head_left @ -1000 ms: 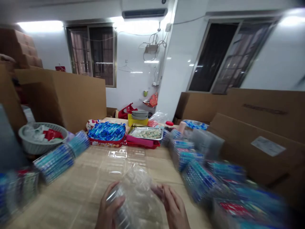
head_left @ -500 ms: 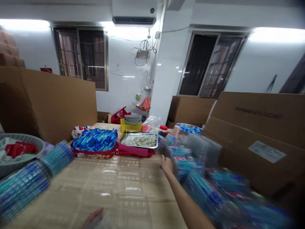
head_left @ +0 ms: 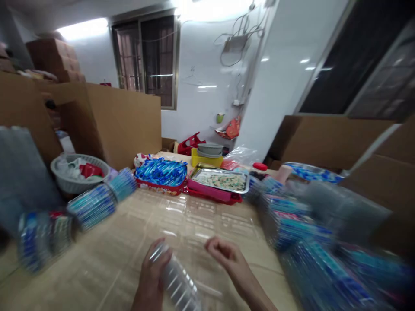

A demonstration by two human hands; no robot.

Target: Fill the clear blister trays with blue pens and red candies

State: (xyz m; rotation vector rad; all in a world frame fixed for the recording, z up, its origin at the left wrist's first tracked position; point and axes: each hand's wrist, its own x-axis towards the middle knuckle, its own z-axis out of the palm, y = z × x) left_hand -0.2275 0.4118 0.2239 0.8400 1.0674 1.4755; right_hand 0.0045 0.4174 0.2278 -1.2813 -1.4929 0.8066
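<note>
Near the surface's front edge, right hand is back from the packs, fingers curled, seemingly empty; left hand grasps clear ribbed plastic stack.

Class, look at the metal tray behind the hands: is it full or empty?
Full. The metal tray is covered edge to edge with small pale pieces; what they are is unclear.

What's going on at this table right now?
A person works at a cardboard-covered table. Their left hand grips a stack of clear plastic blister trays, while the right hand hovers beside it with fingers curled, holding nothing that can be made out. Rows of blue packaged items line both sides, and a tray of blue pieces and a metal tray sit at the far edge.
</note>
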